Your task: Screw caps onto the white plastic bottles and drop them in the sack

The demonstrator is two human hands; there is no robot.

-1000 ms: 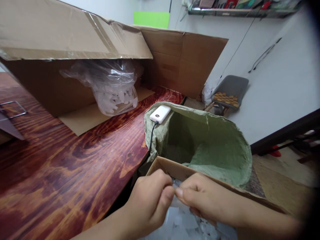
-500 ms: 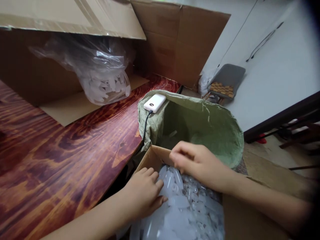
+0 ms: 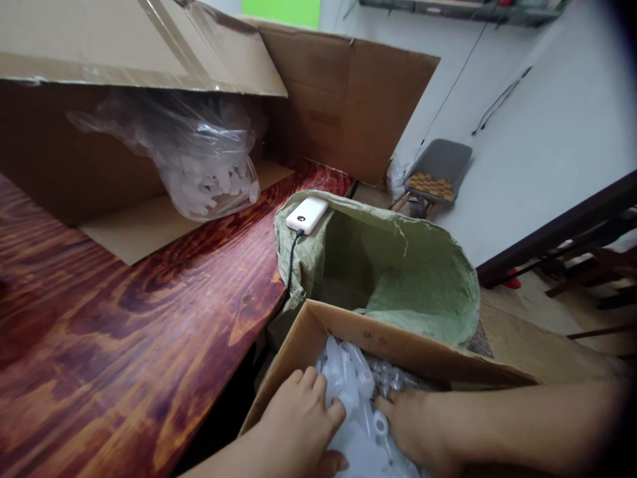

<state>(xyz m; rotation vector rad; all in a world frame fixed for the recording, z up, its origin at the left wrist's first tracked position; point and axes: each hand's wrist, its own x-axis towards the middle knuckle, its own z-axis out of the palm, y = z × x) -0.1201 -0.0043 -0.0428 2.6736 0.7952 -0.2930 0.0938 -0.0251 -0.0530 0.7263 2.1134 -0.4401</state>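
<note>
A cardboard box (image 3: 348,326) in front of me holds many translucent white plastic pieces (image 3: 343,375), some tube-shaped. My left hand (image 3: 301,421) rests over the pieces at the box's left side, fingers bent and thumb apart, with no piece visibly held. Deep in the box on the right, my right hand (image 3: 423,421) reaches into smaller clear pieces (image 3: 391,375). Its fingertips are partly hidden among them, so a grip cannot be made out. Just beyond the box's far wall gapes a green woven sack (image 3: 423,265).
A white power bank (image 3: 307,215) with a black cable lies on the sack's folded rim. The wood-grained table (image 3: 149,332) spans the left. On it, a large carton (image 3: 318,99) holds a clear bag (image 3: 209,179) of white pieces. A grey chair (image 3: 440,169) stands by the wall.
My right hand has dropped from above the box's far edge into the pieces. My left hand has shifted slightly down and right. A small pale piece inside the sack no longer shows.
</note>
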